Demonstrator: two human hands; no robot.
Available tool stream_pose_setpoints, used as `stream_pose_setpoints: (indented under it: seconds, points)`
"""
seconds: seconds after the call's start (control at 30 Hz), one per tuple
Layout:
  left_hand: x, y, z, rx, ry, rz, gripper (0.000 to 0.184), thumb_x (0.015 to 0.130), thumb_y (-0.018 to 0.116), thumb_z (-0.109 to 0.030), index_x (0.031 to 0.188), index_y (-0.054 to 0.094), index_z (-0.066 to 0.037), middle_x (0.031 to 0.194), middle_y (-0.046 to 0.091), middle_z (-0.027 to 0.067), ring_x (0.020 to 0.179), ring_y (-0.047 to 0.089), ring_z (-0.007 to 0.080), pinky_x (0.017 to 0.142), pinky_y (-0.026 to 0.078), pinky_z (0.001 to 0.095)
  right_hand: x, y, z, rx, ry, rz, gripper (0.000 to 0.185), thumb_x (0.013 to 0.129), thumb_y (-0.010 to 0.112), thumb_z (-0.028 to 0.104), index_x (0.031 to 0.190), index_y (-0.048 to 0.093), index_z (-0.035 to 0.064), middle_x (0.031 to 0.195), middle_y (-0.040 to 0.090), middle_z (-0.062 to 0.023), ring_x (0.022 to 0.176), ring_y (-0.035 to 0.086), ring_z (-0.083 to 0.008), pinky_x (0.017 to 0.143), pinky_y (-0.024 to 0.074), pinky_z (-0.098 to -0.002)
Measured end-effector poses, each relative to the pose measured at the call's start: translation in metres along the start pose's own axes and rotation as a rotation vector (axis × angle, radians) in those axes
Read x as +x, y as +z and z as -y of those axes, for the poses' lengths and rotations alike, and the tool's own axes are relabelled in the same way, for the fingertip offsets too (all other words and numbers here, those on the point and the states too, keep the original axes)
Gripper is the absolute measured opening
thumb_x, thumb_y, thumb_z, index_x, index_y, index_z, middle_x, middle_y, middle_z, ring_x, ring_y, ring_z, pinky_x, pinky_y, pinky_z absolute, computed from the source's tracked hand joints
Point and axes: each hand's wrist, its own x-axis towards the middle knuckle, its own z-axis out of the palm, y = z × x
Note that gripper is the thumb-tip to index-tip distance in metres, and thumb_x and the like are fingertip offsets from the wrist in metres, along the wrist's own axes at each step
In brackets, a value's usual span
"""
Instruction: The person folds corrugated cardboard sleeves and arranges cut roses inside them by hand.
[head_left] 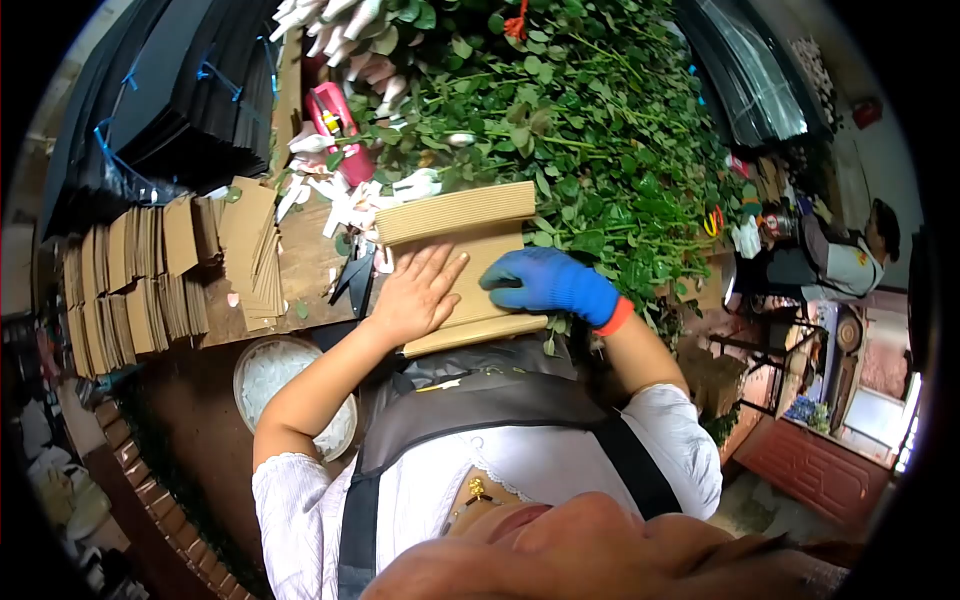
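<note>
A sheet of corrugated cardboard [490, 248] lies in front of me at the table's near edge, its far and near edges folded up. My bare left hand [418, 287] rests flat on its left part, fingers stretched out. On the right part lies my right hand [540, 283] in a blue glove with an orange cuff, its fingers bent and pressed together; what they hold, if anything, is hidden. Black scissors [352, 284] are just left of the cardboard. Beyond it spreads a heap of green leafy stems [600, 130].
Stacked cardboard pieces [150, 275] stand at the left, with flat ones [250, 250] beside them. Behind are black sheets [190, 90] and a pink-red tool [340, 130]. A white bucket [243, 385] is below the table edge. Another person [850, 265] is at the far right.
</note>
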Motion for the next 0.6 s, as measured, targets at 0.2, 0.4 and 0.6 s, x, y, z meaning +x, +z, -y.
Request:
stream_pose_setpoints:
  seconds: [0.2,0.4,0.6]
  points:
    - [-0.001,-0.001,-0.001,-0.063,-0.023,0.006,0.058,0.098,0.053,-0.036,0.149,0.045,-0.01,0.152,0.045,0.0177,0.136,0.045,0.0331,0.118,0.028,0.05,0.053,-0.11,0.022,0.142,-0.217,-0.553,0.029,0.096,0.062,0.021,0.121,0.07,0.0082,0.113,0.071,-0.0132,0.098,0.068,-0.0249,0.088,0.0536,-0.0339]
    - [-0.005,0.002,0.002,-0.098,-0.006,-0.036,0.059,0.098,0.055,-0.033,0.151,0.044,-0.01,0.153,0.043,0.0183,0.141,0.041,0.0334,0.115,0.03,0.0495,0.192,-0.098,-0.092,-0.598,0.122,-0.41,0.047,0.091,0.065,0.033,0.135,0.058,0.0198,0.135,0.062,-0.0104,0.121,0.06,-0.0317,0.1,0.05,-0.044]
    - [-0.005,0.006,0.003,-0.134,0.024,-0.099,0.054,0.096,0.059,-0.029,0.147,0.051,-0.015,0.151,0.043,0.0212,0.138,0.04,0.039,0.112,0.032,0.0519,0.152,-0.119,-0.09,-0.583,-0.036,-0.664,0.042,0.084,0.064,0.015,0.126,0.064,0.021,0.121,0.068,-0.0096,0.107,0.066,-0.0316,0.093,0.0533,-0.0427]
